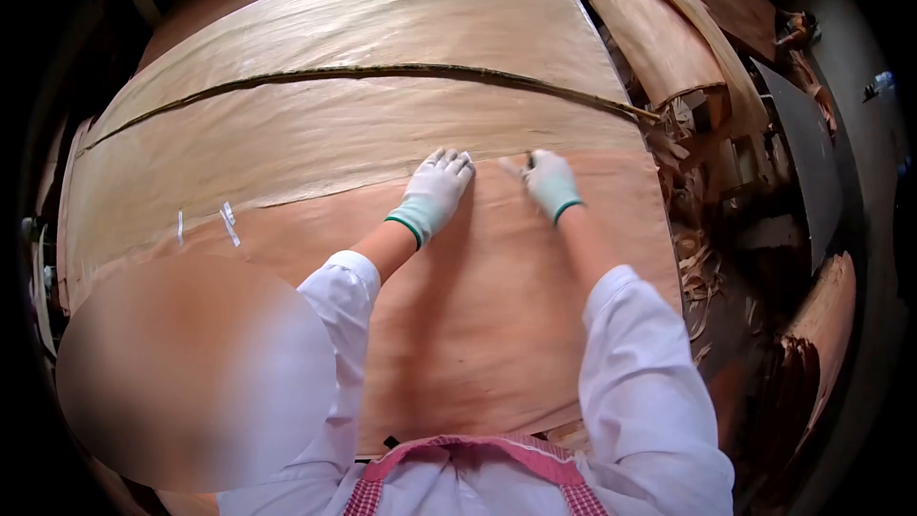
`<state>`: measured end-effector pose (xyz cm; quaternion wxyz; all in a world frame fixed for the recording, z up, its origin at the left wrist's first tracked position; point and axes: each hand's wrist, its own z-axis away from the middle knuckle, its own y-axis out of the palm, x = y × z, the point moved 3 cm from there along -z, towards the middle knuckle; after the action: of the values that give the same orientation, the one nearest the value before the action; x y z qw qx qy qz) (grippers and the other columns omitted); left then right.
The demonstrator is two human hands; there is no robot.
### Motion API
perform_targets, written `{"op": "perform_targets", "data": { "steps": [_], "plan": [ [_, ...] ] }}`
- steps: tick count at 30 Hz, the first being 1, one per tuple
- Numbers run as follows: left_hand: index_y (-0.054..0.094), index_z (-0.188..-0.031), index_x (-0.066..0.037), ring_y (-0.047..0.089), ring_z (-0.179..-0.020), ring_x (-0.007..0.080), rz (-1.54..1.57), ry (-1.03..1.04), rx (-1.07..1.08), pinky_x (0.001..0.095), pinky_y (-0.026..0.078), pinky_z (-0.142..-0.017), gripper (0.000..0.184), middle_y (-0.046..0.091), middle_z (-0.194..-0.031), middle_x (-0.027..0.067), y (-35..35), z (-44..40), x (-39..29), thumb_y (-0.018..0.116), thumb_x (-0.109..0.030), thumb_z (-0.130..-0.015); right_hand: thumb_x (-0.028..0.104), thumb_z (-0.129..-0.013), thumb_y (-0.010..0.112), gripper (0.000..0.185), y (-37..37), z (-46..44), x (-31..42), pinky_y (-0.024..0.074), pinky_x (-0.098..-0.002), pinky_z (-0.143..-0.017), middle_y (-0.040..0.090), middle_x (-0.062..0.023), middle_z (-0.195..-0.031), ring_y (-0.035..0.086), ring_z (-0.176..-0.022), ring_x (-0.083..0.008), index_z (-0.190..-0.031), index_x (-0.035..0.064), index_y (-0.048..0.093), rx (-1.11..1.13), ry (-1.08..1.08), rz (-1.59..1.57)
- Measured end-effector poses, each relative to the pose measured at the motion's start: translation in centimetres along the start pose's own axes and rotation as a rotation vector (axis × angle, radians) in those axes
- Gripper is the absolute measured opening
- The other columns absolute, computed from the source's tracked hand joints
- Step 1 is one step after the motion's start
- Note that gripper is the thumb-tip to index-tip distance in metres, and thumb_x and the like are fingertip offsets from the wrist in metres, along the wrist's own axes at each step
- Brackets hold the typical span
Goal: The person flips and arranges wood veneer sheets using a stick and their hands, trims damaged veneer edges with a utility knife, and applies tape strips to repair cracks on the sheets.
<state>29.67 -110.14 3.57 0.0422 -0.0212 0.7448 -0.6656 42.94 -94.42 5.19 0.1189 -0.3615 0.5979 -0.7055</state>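
My left hand (437, 193), in a white and pale green glove, lies flat with its fingers stretched out on the seam between two wood veneer sheets. A bit of white tape shows by its fingertips. The reddish veneer sheet (516, 325) is on the near side, and the paler veneer sheet (334, 134) on the far side. To the right, my right hand (554, 183), gloved alike, is closed over the same seam. Something small and dark shows at its fingers, blurred by motion. Farther left, short strips of white tape (229, 225) cross the seam.
A long dark-edged split (382, 71) runs across the paler veneer. Rolled veneer (654, 33) lies at the upper right. Torn veneer scraps (700, 277) are piled beside the stack's right edge. A blurred round patch covers the lower left.
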Motion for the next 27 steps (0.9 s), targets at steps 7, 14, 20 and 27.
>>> {"op": "perform_targets", "data": {
  "steps": [7, 14, 20, 27],
  "plan": [
    [0.048, -0.133, -0.004, 0.038, -0.135, 0.0293, 0.265, -0.024, -0.122, 0.041, 0.025, -0.115, 0.047, 0.044, -0.143, 0.0146, 1.7, -7.2, -6.0, 0.049, -0.028, -0.092, 0.026, -0.082, 0.072, 0.028, 3.4, -0.8, -5.8, 0.0511, -0.0384, -0.063, 0.067, -0.0194, -0.077, 0.065, -0.072, -0.0316, -0.09, -0.0002, 0.065, 0.177, 0.359, -0.881],
    [0.057, -0.121, -0.004, 0.043, -0.131, 0.0284, -0.137, -0.033, 0.015, 0.0435, 0.026, -0.114, 0.037, 0.052, -0.135, 0.0155, 2.3, -9.5, -8.0, 0.05, -0.027, -0.092, 0.028, -0.079, 0.07, 0.031, -5.6, -3.4, -8.8, 0.0498, -0.0428, -0.079, 0.066, -0.021, -0.093, 0.063, -0.091, -0.037, -0.091, 0.0003, 0.065, 0.131, 0.044, 0.001],
    [0.05, -0.128, -0.002, 0.037, -0.135, 0.0296, 0.118, -0.139, -0.17, 0.0425, 0.023, -0.115, 0.05, 0.047, -0.139, 0.0152, 0.7, -14.0, -10.9, 0.058, -0.024, -0.083, 0.013, -0.089, 0.066, 0.024, -7.4, -3.3, -19.6, 0.0468, -0.0264, -0.062, 0.063, -0.0055, -0.085, 0.057, -0.072, -0.0122, -0.101, -0.0056, 0.06, 0.12, 0.387, -0.743],
    [0.042, -0.137, -0.002, 0.034, -0.138, 0.029, 0.17, 0.098, 0.018, 0.0395, 0.022, -0.116, 0.047, 0.038, -0.147, 0.017, 4.5, -21.6, -16.9, 0.042, -0.013, -0.091, 0.014, -0.086, 0.068, 0.019, -6.7, -5.9, -19.9, 0.046, -0.0289, -0.055, 0.063, -0.01, -0.074, 0.057, -0.061, -0.0126, -0.085, -0.0037, 0.061, 0.143, 0.423, -0.286]
  ]
}}
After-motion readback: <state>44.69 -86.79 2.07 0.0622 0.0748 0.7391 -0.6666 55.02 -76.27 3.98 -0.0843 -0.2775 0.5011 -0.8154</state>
